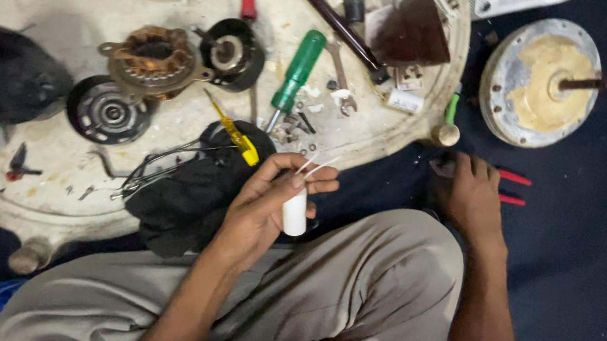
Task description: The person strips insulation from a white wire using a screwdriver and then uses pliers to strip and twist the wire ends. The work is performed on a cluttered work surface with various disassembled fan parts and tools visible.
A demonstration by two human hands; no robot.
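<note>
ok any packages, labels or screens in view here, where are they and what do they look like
Small white rectangular labelled tag: on the round pale work board, right part, beside the spanner.
Small square pale socket-like piece: just above that tag, below the dark brown wedge-shaped block.
No screens or signs show.

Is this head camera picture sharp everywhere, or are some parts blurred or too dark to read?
Head view: the left hand holding the white cylinder is fairly sharp; the green-handled screwdriver is clear too. The right hand on the red-handled pliers lies over dark cloth with little detail. The top-left corner is smeared, and the black cloth shows almost no texture.
</note>
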